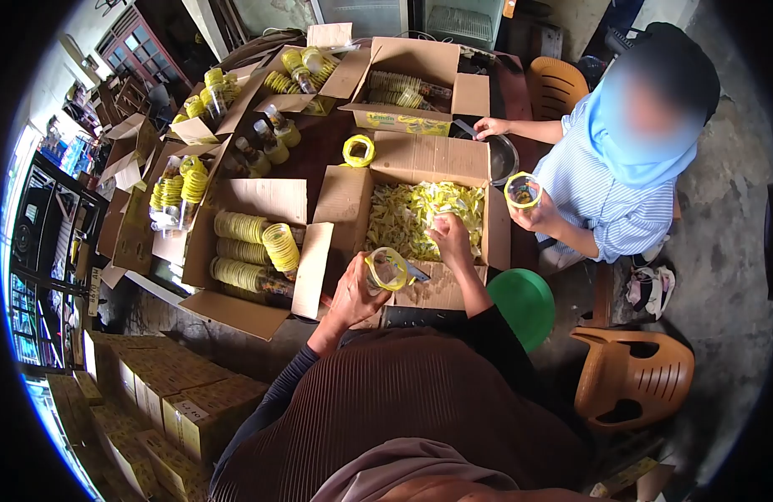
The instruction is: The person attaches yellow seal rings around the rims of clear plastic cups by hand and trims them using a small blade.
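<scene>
My left hand is closed around a clear plastic cup with a yellow band at its rim, tilted near the front of an open carton. A small grey-blue blade-like piece shows just beside the cup; whether the hand holds it too is unclear. My right hand is over the open carton, its fingers drawn together at the heap of yellow and white strips. What sits between those fingers is too small to make out.
Cartons of stacked yellow-rimmed cups stand left and behind, with bottles among them. A yellow ring stack rests by the carton. At right, a co-worker holds a cup. A green stool and orange chair are near.
</scene>
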`<state>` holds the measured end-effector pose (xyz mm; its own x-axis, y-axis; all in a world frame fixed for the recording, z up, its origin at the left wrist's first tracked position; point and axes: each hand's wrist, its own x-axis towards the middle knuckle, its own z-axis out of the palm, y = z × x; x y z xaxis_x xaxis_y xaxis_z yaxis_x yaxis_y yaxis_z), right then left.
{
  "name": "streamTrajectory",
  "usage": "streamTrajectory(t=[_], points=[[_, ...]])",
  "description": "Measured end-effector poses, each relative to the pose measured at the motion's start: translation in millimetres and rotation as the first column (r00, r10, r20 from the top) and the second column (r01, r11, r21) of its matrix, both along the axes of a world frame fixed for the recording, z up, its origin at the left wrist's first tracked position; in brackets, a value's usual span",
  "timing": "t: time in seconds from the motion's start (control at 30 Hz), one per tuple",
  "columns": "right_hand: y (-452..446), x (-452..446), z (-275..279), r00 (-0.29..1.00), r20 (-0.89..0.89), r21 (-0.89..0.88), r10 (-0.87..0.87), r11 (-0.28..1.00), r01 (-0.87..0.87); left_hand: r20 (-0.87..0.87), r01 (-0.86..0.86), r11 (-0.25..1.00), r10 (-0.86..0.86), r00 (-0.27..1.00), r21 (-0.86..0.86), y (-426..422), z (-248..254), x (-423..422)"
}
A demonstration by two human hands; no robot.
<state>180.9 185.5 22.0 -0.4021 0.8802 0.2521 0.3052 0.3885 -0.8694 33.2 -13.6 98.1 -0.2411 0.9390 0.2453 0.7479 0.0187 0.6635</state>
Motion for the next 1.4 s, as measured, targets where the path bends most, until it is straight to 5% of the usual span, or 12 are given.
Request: streamTrajectory(t=[0.13,0.17,0.23,0.4,0.67,0.77,0.8,0.87,1.1,1.3,1.37,1.4], points=[[-8,-7,4,0.997,0.006,0.359,0.079,0.93,-0.075,0.083,0.035,0.997,-0.042,0.996,0.075,2,4,-2],[-13,-8,4,0.997,0.007,0.358,0.08,0.93,-0.077,0.084,0.034,0.997,-0.041,0.996,0.074,3,6,-1],[-35,-7,36,0.962,-0.059,0.024,0.268,0.963,-0.267,0.069,0.03,1.0,-0.03,0.997,-0.001,5,8,-1],[-64,-1,84,0.85,0.311,0.208,0.424,0.842,-0.497,-0.035,0.111,0.993,-0.112,0.993,-0.034,11,1,2],[-56,0,74,0.757,0.419,0.175,0.502,0.773,-0.609,-0.156,0.203,0.977,-0.21,0.965,-0.06,9,-20,-10],[-56,1,79,0.723,0.45,0.186,0.525,0.736,-0.65,0.061,0.264,0.963,-0.261,0.963,-0.053,10,-27,-19],[-59,1,82,0.726,0.436,0.207,0.531,0.726,-0.656,0.061,0.265,0.963,-0.262,0.963,-0.054,11,-14,-17],[-62,2,87,0.73,0.422,0.227,0.538,0.717,-0.66,0.39,0.342,0.894,-0.217,0.895,-0.288,12,22,-9],[-66,-1,93,0.758,0.29,0.278,0.584,0.707,-0.651,0.626,0.515,0.832,-0.293,0.723,-0.206,13,30,-16],[-70,4,82,0.815,0.15,0.218,0.56,0.785,-0.58,0.526,0.539,0.84,-0.432,0.733,-0.06,9,9,-13],[-76,1,70,0.868,-0.193,0.244,0.456,0.88,-0.408,0.535,0.455,0.89,-0.392,0.748,0.015,8,6,-10],[-75,0,69,0.872,-0.181,0.376,0.455,0.851,-0.366,0.351,0.45,0.889,-0.447,0.822,0.079,12,12,-8]])
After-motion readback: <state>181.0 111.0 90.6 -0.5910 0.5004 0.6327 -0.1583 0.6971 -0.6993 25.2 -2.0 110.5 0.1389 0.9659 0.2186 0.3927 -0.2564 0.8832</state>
